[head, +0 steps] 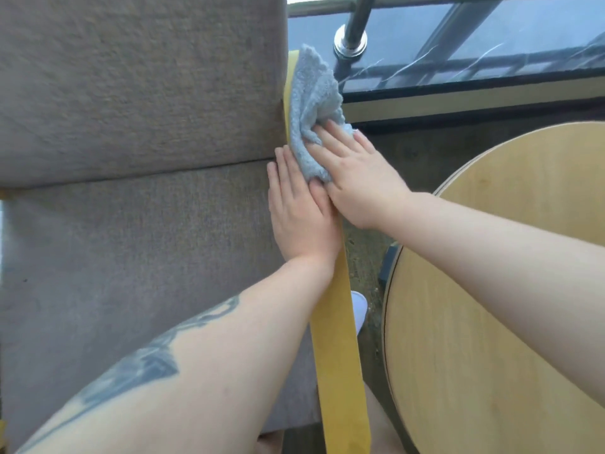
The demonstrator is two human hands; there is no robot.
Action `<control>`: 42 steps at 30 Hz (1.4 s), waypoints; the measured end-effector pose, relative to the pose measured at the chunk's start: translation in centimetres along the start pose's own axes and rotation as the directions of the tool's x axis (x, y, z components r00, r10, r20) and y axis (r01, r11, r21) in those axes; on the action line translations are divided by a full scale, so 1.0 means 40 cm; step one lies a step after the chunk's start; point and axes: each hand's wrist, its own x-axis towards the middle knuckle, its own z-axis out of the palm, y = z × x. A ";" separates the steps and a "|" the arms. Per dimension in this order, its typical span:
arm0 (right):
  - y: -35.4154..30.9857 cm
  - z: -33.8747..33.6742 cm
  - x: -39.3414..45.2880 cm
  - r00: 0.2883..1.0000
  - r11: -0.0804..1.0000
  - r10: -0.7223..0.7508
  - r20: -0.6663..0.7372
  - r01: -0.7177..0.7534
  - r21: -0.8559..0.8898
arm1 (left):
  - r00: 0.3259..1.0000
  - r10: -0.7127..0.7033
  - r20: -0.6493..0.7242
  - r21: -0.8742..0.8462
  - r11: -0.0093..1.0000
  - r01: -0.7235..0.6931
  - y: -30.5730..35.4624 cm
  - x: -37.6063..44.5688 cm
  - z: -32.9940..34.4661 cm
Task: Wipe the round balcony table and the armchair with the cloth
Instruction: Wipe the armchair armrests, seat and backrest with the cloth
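Note:
The armchair has grey fabric cushions (pixel 137 224) and a yellow wooden armrest (pixel 337 339) running up its right side. A light blue fluffy cloth (pixel 314 103) lies bunched on the armrest near its far end. My right hand (pixel 357 178) presses flat on the cloth with straight fingers. My left hand (pixel 301 208) lies flat on the armrest and cushion edge, its fingertips against the cloth's near corner. The round light-wood table (pixel 497 322) stands to the right of the armchair.
A chrome railing post (pixel 355 31) and glass balustrade (pixel 491 54) stand behind the chair and table. A narrow strip of concrete floor (pixel 366 257) separates armchair and table. A white shoe tip (pixel 358 306) shows on that floor.

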 end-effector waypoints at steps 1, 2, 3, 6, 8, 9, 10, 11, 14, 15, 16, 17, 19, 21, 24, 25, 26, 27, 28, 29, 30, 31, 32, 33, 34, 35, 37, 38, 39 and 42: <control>0.009 -0.011 0.030 1.000 1.000 -0.016 -0.006 0.016 -0.020 | 0.999 0.012 -0.040 0.100 0.995 -0.008 -0.007 -0.003 0.012; 0.018 -0.024 0.078 1.000 0.999 -0.022 -0.019 0.022 -0.031 | 0.998 0.018 -0.064 0.177 0.984 -0.007 -0.011 -0.003 0.021; 0.022 -0.038 0.132 1.000 0.999 -0.009 -0.026 0.008 -0.038 | 0.997 0.023 -0.068 0.229 0.973 -0.006 -0.013 -0.003 0.027; 0.001 -0.052 0.241 0.976 0.974 0.198 -0.091 -0.185 0.133 | 0.998 0.039 -0.047 0.302 0.953 -0.023 -0.003 -0.006 0.025; -0.015 -0.046 0.254 0.944 0.908 0.316 -0.093 -0.273 0.319 | 0.997 0.059 -0.040 0.319 0.947 -0.043 -0.002 -0.010 0.025; -0.016 -0.045 0.256 0.944 0.895 0.316 -0.091 -0.265 0.358 | 0.997 0.066 -0.041 0.326 0.944 -0.049 -0.004 -0.010 0.026; -0.011 -0.056 0.264 0.956 0.893 0.285 -0.067 -0.240 0.381 | 0.997 0.066 -0.048 0.335 0.941 -0.046 -0.007 -0.008 0.025; 0.002 -0.071 0.277 0.968 0.887 0.250 -0.024 -0.219 0.407 | 0.997 0.061 -0.048 0.343 0.938 -0.041 -0.008 -0.006 0.026; 0.052 -0.119 0.338 0.930 0.706 0.323 0.174 -0.359 0.611 | 0.998 0.057 -0.018 0.358 0.932 -0.047 -0.006 -0.009 0.026; 0.056 -0.123 0.348 0.912 0.628 0.355 0.208 -0.397 0.669 | 0.998 0.059 -0.020 0.359 0.932 -0.048 -0.005 -0.010 0.025; 0.050 -0.113 0.346 0.913 0.598 0.365 0.180 -0.378 0.707 | 0.998 0.060 -0.026 0.356 0.933 -0.047 -0.003 -0.008 0.026; 0.040 -0.094 0.328 0.924 0.591 0.364 0.117 -0.326 0.737 | 0.998 0.060 -0.035 0.352 0.935 -0.043 -0.002 -0.007 0.026; 0.019 -0.050 0.252 0.923 0.579 0.384 0.023 -0.260 0.773 | 0.996 0.066 -0.056 0.340 0.940 -0.043 -0.004 -0.008 0.028; 0.029 0.001 0.193 0.933 0.566 0.360 -0.015 -0.206 0.798 | 0.994 0.084 -0.070 0.344 0.937 -0.055 -0.005 -0.006 0.029; 0.044 -0.007 0.228 0.939 0.472 0.341 0.035 -0.203 0.858 | 0.993 0.080 -0.084 0.357 0.933 -0.045 -0.007 -0.002 0.030; 0.036 -0.024 0.243 0.932 0.411 0.358 0.051 -0.207 0.888 | 0.994 0.076 -0.082 0.359 0.933 -0.041 -0.007 -0.004 0.031; 0.027 -0.029 0.243 0.923 0.358 0.380 0.068 -0.214 0.909 | 0.994 0.072 -0.079 0.361 0.932 -0.039 -0.006 -0.006 0.031; 0.015 -0.024 0.220 0.914 0.329 0.396 0.092 -0.235 0.915 | 0.994 0.072 -0.077 0.365 0.930 -0.039 -0.007 -0.007 0.032; 0.010 0.000 0.175 0.902 0.318 0.418 0.104 -0.253 0.914 | 0.994 0.074 -0.076 0.371 0.928 -0.040 -0.007 -0.009 0.033; -0.005 0.020 0.108 0.898 0.299 0.422 0.128 -0.271 0.915 | 0.994 0.080 -0.077 0.380 0.924 -0.045 -0.007 -0.008 0.033; -0.026 0.036 0.042 0.898 0.267 0.411 0.159 -0.285 0.921 | 0.993 0.088 -0.081 0.387 0.921 -0.050 -0.007 -0.002 0.034; -0.046 0.048 -0.015 0.899 0.228 0.400 0.180 -0.288 0.930 | 0.992 0.091 -0.085 0.386 0.921 -0.052 -0.008 0.005 0.034; -0.054 0.062 -0.043 0.895 0.195 0.408 0.180 -0.279 0.940 | 0.993 0.088 -0.082 0.378 0.924 -0.051 -0.007 0.008 0.033; -0.058 0.062 -0.042 0.891 0.158 0.417 0.177 -0.263 0.952 | 0.993 0.086 -0.076 0.368 0.928 -0.052 -0.006 0.010 0.030; -0.054 0.057 -0.019 0.889 0.128 0.422 0.180 -0.255 0.958 | 0.993 0.089 -0.075 0.359 0.932 -0.057 -0.007 0.009 0.028; -0.056 0.041 0.012 0.880 0.102 0.439 0.181 -0.249 0.963 | 0.992 0.097 -0.083 0.347 0.936 -0.062 -0.008 0.010 0.030; -0.070 0.028 0.028 0.863 0.025 0.476 0.166 -0.202 0.979 | 0.989 0.108 -0.103 0.304 0.950 -0.073 -0.015 0.013 0.036; -0.078 0.045 -0.001 0.860 -0.002 0.485 0.157 -0.179 0.984 | 0.987 0.119 -0.107 0.286 0.954 -0.084 -0.020 0.016 0.036; -0.092 0.072 -0.052 0.849 -0.005 0.503 0.160 -0.182 0.983 | 0.985 0.136 -0.103 0.271 0.957 -0.104 -0.023 0.019 0.036; -0.169 0.118 -0.255 0.825 -0.027 0.526 0.206 -0.226 0.974 | 0.985 0.158 -0.074 0.203 0.969 -0.140 -0.022 0.010 0.033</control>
